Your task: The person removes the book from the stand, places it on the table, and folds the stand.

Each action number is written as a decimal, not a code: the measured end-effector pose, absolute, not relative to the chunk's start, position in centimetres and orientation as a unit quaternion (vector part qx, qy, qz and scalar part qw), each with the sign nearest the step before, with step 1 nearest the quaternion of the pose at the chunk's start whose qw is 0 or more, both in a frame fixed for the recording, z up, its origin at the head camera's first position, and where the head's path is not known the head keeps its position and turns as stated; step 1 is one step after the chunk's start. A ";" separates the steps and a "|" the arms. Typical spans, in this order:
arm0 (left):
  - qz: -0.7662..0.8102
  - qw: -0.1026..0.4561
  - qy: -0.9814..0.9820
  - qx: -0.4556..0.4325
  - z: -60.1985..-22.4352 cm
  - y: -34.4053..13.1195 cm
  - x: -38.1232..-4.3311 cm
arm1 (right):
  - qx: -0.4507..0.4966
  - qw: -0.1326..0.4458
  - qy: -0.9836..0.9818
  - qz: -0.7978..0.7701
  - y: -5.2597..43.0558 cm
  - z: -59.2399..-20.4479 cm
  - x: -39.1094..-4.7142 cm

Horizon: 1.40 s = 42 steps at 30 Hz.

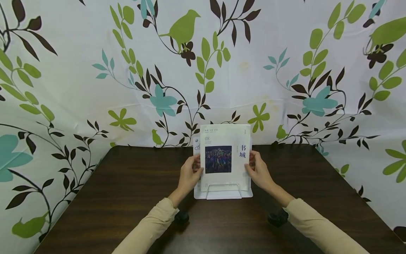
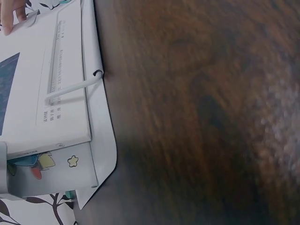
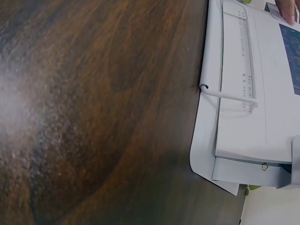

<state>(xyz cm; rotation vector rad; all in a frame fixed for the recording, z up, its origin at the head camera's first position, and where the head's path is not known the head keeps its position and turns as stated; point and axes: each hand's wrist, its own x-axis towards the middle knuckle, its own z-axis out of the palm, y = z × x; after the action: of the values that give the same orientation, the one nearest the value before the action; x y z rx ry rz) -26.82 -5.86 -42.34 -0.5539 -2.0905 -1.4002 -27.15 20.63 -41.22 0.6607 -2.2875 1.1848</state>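
Observation:
A white book [image 1: 223, 180] with a dark picture and Chinese characters on its cover stands upright on a white book stand [image 1: 198, 194]. A wire bar [image 2: 70, 90] crosses the lower part of its cover. My left hand [image 1: 189, 174] grips the book's left edge, thumb at the front. At the opposite edge, my right hand [image 1: 260, 173] holds it with the thumb over the cover; the other fingers are partly hidden. Grey-white side clips [image 3: 295, 164] flank the book. Cartoon drawings mark the stand's back plate [image 2: 72, 176], visible behind the book.
The stand rests on a dark brown wooden table [image 1: 142, 173], toward its far edge. Behind the table hangs a white cloth [image 1: 241, 88] printed with birds, leaves and flowers. Black wrist devices [image 1: 277, 218] sit below both sleeves.

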 end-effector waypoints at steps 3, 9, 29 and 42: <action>-0.520 0.280 -0.780 -0.206 -42.5 -5.8 -26.8 | 0.243 0.245 -0.830 0.439 20.6 -41.3 -27.2; -0.514 0.288 -0.781 -0.207 -42.7 -5.7 -26.7 | 0.243 0.259 -0.826 0.438 19.3 -39.0 -25.1; -0.520 0.333 -0.761 -0.199 -41.8 -5.1 -27.0 | 0.222 0.260 -0.828 0.443 19.0 -37.4 -25.2; -0.554 0.330 -0.743 -0.178 -39.6 -5.6 -27.9 | 0.242 0.280 -0.824 0.428 18.6 -35.3 -26.0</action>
<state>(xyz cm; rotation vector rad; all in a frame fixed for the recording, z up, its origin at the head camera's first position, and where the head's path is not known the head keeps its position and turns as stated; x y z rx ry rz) -27.90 -5.60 -39.55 -0.4668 -1.9426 -1.4500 -26.00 18.55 -35.27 0.6489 -2.2102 1.1467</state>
